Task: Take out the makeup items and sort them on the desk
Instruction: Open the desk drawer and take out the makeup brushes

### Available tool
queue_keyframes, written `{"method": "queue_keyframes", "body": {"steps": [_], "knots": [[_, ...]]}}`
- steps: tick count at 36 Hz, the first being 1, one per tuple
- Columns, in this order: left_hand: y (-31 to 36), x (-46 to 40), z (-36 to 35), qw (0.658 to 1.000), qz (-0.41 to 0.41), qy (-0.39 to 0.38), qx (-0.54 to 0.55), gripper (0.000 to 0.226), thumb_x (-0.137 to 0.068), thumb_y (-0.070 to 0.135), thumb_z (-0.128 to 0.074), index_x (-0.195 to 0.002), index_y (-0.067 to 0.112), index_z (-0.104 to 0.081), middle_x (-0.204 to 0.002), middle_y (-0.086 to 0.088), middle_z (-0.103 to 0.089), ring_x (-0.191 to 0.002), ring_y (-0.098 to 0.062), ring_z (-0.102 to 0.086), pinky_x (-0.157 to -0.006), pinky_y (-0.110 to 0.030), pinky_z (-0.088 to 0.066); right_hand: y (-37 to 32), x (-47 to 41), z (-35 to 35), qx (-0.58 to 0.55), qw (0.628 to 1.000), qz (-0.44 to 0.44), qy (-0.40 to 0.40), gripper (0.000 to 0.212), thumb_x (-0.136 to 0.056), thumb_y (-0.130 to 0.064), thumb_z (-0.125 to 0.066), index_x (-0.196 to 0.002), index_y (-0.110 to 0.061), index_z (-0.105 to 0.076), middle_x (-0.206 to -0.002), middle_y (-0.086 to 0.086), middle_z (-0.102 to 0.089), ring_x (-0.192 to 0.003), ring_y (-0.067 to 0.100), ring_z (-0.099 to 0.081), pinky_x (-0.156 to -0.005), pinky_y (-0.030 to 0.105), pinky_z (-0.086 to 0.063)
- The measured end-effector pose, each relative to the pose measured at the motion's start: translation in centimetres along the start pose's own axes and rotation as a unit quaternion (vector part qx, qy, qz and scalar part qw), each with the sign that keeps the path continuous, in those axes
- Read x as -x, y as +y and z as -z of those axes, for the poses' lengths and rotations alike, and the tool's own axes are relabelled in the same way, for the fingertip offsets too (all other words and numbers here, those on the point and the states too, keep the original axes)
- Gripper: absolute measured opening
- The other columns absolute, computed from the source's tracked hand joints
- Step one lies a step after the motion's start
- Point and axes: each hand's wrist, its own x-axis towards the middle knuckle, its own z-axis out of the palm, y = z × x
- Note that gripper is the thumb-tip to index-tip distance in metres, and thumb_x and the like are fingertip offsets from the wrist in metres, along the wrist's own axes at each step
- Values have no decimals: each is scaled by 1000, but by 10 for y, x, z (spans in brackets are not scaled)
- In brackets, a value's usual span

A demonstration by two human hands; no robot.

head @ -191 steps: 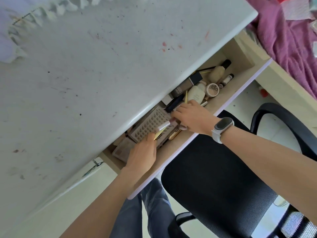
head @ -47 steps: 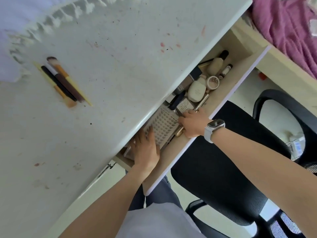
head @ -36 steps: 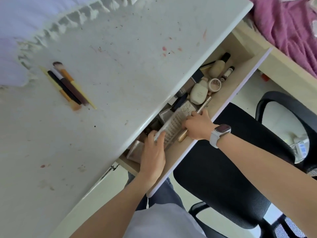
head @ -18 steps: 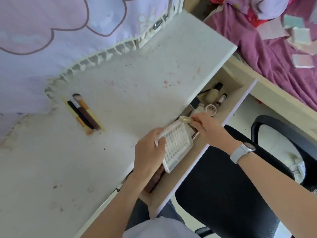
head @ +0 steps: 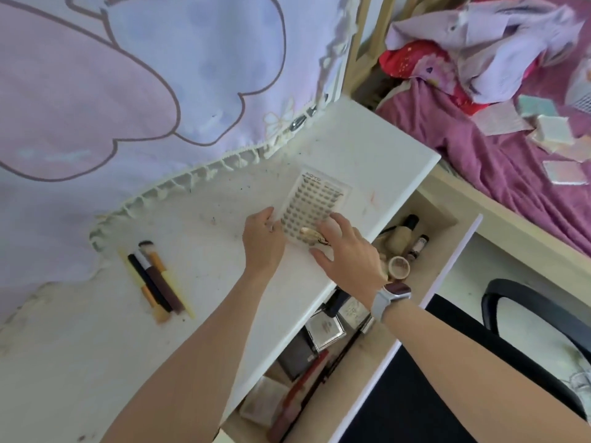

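Fingers of the left hand [head: 262,239] pinch the near-left edge of the clear lash tray [head: 311,207], which lies flat on the white desk [head: 208,282] near its right end. Right hand [head: 347,251] rests over the tray's near corner, fingers spread and nearly straight, with a small gold tool [head: 311,235] beneath them; whether it is gripped cannot be told. Judged light, stiff, thin and slippery, the tray is best held by its long edges. Printed lettering at its far end is too blurred to read. 4 brushes [head: 156,282] lie well to the left; the open drawer [head: 351,330] holds more cosmetics.
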Motion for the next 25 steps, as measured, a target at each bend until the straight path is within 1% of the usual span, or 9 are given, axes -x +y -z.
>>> {"method": "queue_keyframes", "body": {"steps": [2,5,9,12,14,18,20,22,25], "knots": [[0,-6,0,996,-37,11,-77,41,-95,11,-43,-134,4,-47,-135,-13,-50,-126,-27,-43,-101,-26,-33,1,-13,-1,13,1000,-4,2,44,-88,-37,-59,-127,-19,-51,-145,7,-38,-108,34,-55,-68,38,-50],[-10,-4,6,972,-75,39,-219,43,-96,16,-44,-139,15,-43,-142,-6,-45,-133,-25,-31,-106,-40,-28,4,-35,0,43,998,-29,-26,47,-93,-43,-49,-135,-23,-41,-150,2,-26,-118,31,-45,-74,38,-48],[-46,17,10,925,-116,61,-357,41,-91,18,-54,-133,13,-52,-140,-15,-47,-132,-37,-37,-105,-56,-30,10,-63,4,50,998,-42,-26,47,-96,-42,-43,-139,-23,-35,-152,1,-21,-120,32,-41,-78,39,-47],[-68,26,11,896,-132,63,-419,45,-93,31,-41,-133,16,-52,-141,-15,-47,-130,-39,-41,-101,-60,-32,15,-82,4,81,995,-53,-22,45,-97,-39,-41,-138,-21,-36,-152,3,-22,-120,33,-40,-84,41,-43],[-74,27,12,887,-144,65,-434,49,-95,37,-32,-138,18,-47,-144,-12,-44,-134,-35,-38,-106,-58,-29,12,-86,5,91,994,-51,14,40,-96,-32,-44,-133,-16,-44,-147,9,-32,-114,36,-44,-83,44,-43],[-76,28,8,885,-151,74,-434,51,-94,40,-30,-140,22,-44,-147,-9,-41,-137,-31,-34,-110,-56,-24,-7,-75,0,42,996,-6,83,40,-86,-6,-49,-126,-3,-51,-113,22,-52,-89,39,-53,-65,42,-45],[-74,26,10,889,-157,74,-424,49,-92,38,-36,-136,21,-49,-144,-8,-45,-135,-31,-38,-108,-56,-26,-21,-66,-6,-11,998,30,53,45,-85,0,-48,-130,0,-47,-107,23,-49,-88,38,-51,-64,43,-49],[-73,26,17,897,-189,93,-388,40,-88,30,-43,-123,17,-59,-133,-9,-55,-126,-31,-48,-102,-54,-32,-34,-58,-14,-66,997,44,-5,46,-90,-2,-46,-136,-2,-42,-110,22,-48,-94,36,-50,-75,42,-48],[-75,39,37,897,-231,173,-336,27,-85,13,-45,-103,14,-66,-112,-4,-65,-109,-24,-59,-94,-47,-35,-53,-50,-28,-106,991,48,-63,42,-93,-11,-47,-135,-8,-45,-112,14,-52,-100,29,-52,-82,35,-43]]}}
